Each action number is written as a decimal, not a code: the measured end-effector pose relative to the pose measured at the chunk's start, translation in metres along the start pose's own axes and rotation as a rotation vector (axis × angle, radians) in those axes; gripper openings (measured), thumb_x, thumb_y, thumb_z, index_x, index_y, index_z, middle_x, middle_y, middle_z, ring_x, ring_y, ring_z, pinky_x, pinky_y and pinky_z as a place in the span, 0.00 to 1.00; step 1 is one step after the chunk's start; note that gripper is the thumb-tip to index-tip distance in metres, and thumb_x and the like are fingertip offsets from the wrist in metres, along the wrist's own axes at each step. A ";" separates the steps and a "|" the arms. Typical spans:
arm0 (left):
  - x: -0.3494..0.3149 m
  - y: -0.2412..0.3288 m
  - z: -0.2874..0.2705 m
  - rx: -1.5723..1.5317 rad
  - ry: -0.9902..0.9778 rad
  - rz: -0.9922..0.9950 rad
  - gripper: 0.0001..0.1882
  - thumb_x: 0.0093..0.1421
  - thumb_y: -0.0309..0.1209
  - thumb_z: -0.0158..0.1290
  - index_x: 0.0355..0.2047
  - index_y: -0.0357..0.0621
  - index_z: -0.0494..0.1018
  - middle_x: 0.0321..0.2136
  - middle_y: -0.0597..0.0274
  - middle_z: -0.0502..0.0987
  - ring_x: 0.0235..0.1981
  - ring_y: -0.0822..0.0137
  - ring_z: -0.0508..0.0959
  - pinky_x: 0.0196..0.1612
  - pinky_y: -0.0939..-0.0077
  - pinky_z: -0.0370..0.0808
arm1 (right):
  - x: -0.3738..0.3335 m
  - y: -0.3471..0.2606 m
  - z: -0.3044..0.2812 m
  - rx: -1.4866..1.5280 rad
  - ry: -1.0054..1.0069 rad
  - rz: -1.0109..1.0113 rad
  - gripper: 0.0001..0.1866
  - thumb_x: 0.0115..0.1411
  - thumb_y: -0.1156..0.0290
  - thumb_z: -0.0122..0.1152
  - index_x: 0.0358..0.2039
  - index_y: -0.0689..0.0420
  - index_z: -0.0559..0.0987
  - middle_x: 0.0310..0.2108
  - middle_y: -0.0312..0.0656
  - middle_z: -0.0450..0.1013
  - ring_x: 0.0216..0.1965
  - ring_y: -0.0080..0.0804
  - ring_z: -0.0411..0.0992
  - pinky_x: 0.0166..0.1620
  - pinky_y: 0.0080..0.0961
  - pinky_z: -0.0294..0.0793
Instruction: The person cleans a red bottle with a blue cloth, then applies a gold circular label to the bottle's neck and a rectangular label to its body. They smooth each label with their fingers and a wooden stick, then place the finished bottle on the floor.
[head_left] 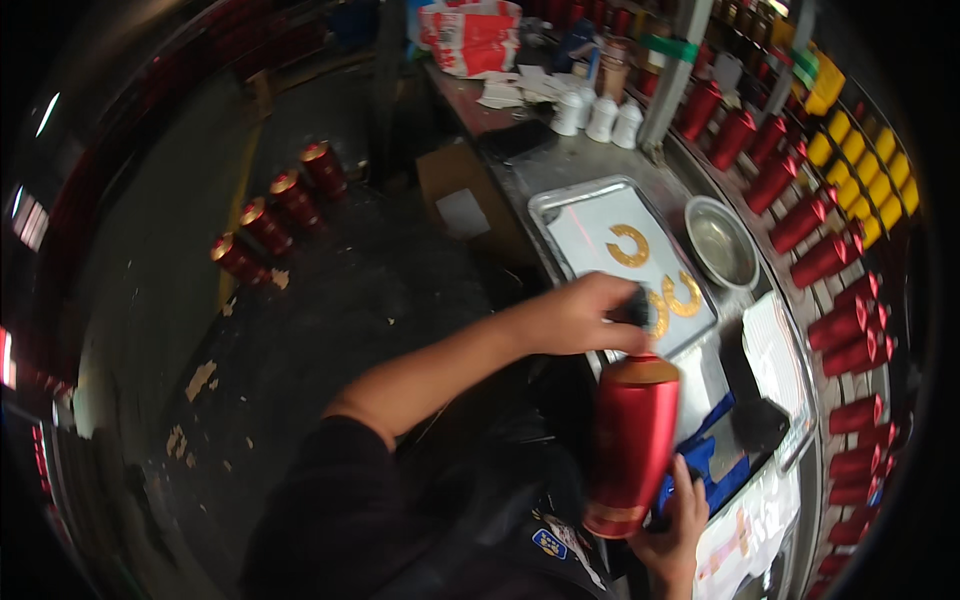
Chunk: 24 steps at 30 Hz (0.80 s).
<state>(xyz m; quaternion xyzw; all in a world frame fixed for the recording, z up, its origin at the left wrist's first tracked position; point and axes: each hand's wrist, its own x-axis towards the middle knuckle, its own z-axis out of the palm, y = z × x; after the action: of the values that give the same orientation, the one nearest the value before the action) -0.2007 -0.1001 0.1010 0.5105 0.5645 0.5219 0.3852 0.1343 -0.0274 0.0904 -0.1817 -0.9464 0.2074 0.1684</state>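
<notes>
A red metallic bottle [632, 450] with a gold band near its top stands nearly upright in front of me at the bench edge. My left hand [598, 312] is closed on a small black object [633, 305], just above the bottle's top; blur hides its exact kind. Low on the bottle's right side, my right hand [680, 525] curls its fingers against it. Beyond my left hand, a metal tray [545, 205] lined with a white sheet carries gold C-shaped pieces [628, 246], one partly covered by that hand.
Right of the tray sits a round metal bowl [722, 243]. Blue cloth [715, 465] and white paper [745, 540] lie near my right hand. White bottles [600, 120] stand farther back. Red bottles [800, 220] line the right side; several more [268, 225] stand at left.
</notes>
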 end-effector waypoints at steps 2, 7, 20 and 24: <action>-0.094 0.021 -0.045 0.029 0.255 0.020 0.12 0.57 0.25 0.65 0.41 0.37 0.78 0.34 0.62 0.82 0.38 0.72 0.80 0.44 0.74 0.77 | 0.050 0.003 0.004 0.078 -0.192 -0.142 0.52 0.36 0.72 0.79 0.66 0.59 0.68 0.44 0.52 0.76 0.34 0.49 0.74 0.36 0.37 0.75; -0.275 0.036 -0.103 0.934 1.119 -0.222 0.11 0.55 0.28 0.68 0.27 0.38 0.75 0.25 0.61 0.74 0.28 0.72 0.75 0.32 0.72 0.70 | 0.131 -0.022 0.009 0.311 -0.370 0.053 0.51 0.39 0.79 0.76 0.68 0.61 0.66 0.49 0.56 0.76 0.48 0.47 0.78 0.48 0.34 0.77; -0.511 -0.073 -0.365 1.721 1.598 -0.804 0.14 0.53 0.36 0.65 0.26 0.39 0.74 0.25 0.46 0.77 0.30 0.42 0.79 0.35 0.49 0.75 | 0.155 0.025 -0.004 0.037 -0.155 0.165 0.48 0.42 0.80 0.64 0.70 0.57 0.66 0.58 0.54 0.73 0.38 0.33 0.74 0.39 0.26 0.73; -0.524 -0.083 -0.385 1.736 1.658 -0.852 0.15 0.56 0.39 0.63 0.27 0.40 0.75 0.28 0.48 0.79 0.32 0.43 0.80 0.37 0.49 0.75 | 0.155 0.032 -0.011 0.054 -0.161 0.219 0.48 0.43 0.78 0.64 0.70 0.57 0.66 0.62 0.54 0.72 0.17 0.15 0.50 0.19 0.14 0.52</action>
<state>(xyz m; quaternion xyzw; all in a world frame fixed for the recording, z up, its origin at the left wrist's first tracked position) -0.4926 -0.6827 0.0290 -0.1048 0.9084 -0.0207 -0.4042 0.0117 0.0673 0.1234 -0.2619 -0.9254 0.2638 0.0733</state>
